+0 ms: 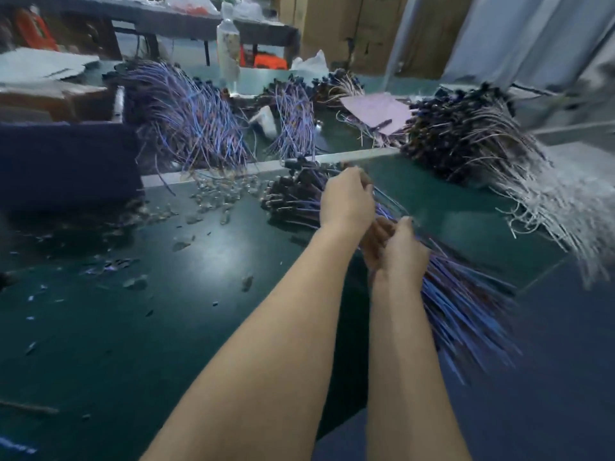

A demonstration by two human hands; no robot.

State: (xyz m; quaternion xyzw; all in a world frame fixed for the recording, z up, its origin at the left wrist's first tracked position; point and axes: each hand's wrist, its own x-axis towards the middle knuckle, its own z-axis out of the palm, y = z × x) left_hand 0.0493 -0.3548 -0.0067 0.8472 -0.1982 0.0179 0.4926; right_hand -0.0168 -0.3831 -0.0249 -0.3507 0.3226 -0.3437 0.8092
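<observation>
Plastic-sheathed purple wires [466, 294] cross a smooth, glossy green tabletop [206, 261], with matt brown cardboard [369, 31] behind.

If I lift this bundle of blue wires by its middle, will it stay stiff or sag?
Probably floppy: the bundle of blue wires fans out loose past the right hand. Strands may slip free, since no tie is visible and both hands grip it, the left hand near the black connectors. That end likely weighs more and would droop.

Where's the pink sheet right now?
In the head view the pink sheet lies far back, right of centre, between the small purple wire heap and the big white-wire pile.
</observation>
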